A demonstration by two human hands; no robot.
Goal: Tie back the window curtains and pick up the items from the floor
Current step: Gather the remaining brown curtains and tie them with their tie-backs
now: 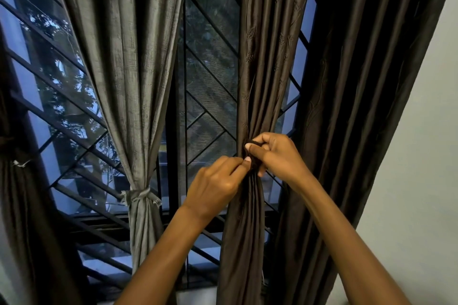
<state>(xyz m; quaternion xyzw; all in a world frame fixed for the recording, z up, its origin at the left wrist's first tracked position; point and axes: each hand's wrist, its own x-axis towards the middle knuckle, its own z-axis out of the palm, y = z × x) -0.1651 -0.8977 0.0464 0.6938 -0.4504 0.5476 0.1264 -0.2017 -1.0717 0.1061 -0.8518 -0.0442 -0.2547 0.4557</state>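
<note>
The brown curtain (262, 82) is gathered into a bunch in front of the window grille (210, 119). A dark tie (254, 164) at the bunch is pinched by the left hand (215, 186) and gripped by the curled right hand (280, 156). To the left, the grey curtain (128, 69) is bound by a grey tie (138, 197)

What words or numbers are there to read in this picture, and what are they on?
None: no text shows on the grey curtain, brown curtain, dark tie, window grille or wall. The brown curtain has only a leaf pattern.
</note>
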